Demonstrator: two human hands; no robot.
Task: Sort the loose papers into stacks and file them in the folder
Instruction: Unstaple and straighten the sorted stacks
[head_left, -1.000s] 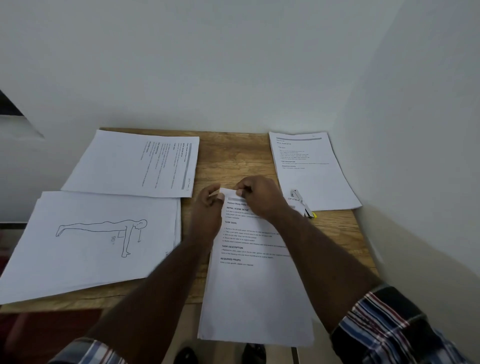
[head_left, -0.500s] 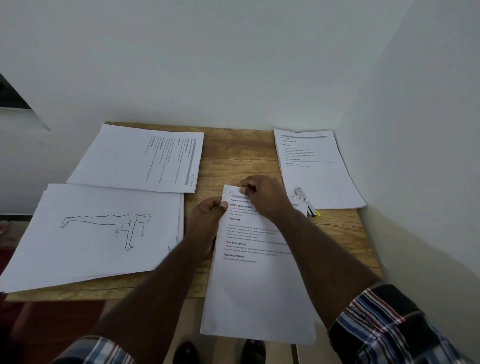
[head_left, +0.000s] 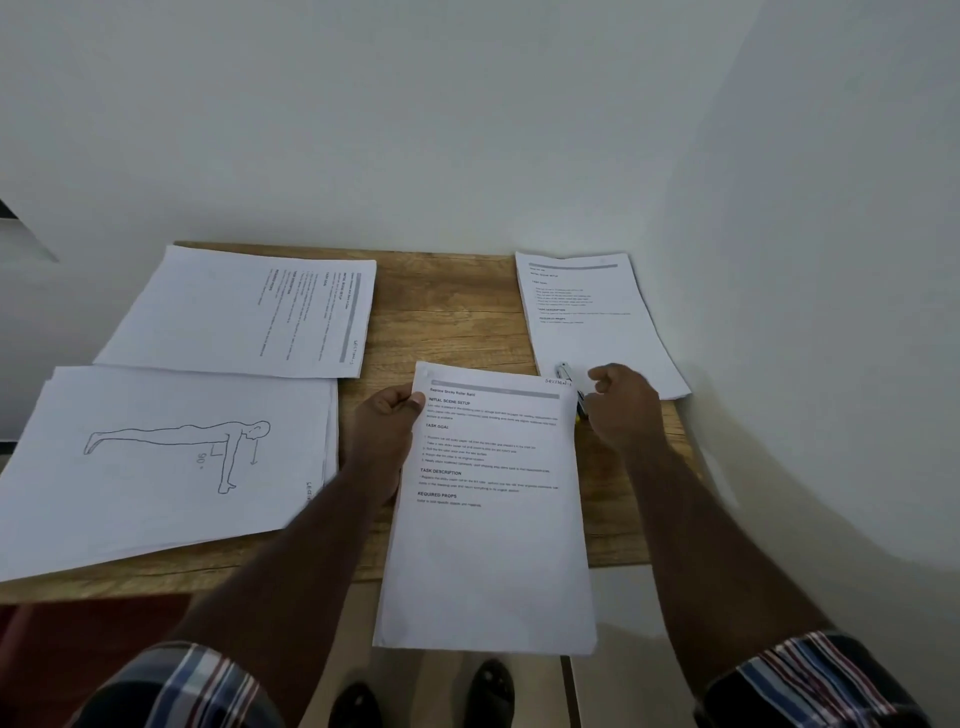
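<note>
Left hand (head_left: 387, 431) pinches white printed paper stack (head_left: 493, 509) top-left corner, long axis toward wall; right hand (head_left: 621, 405) beside it, fingers loosely curled, holding nothing.

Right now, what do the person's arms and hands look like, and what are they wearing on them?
Both forearms are bare from the elbow down. The left hand and right hand wear no gloves, and no rings or watch can be seen. Each upper arm is covered by a plaid sleeve rolled or cut short: the left sleeve and right sleeve show blue, dark, white and red stripes.
</note>
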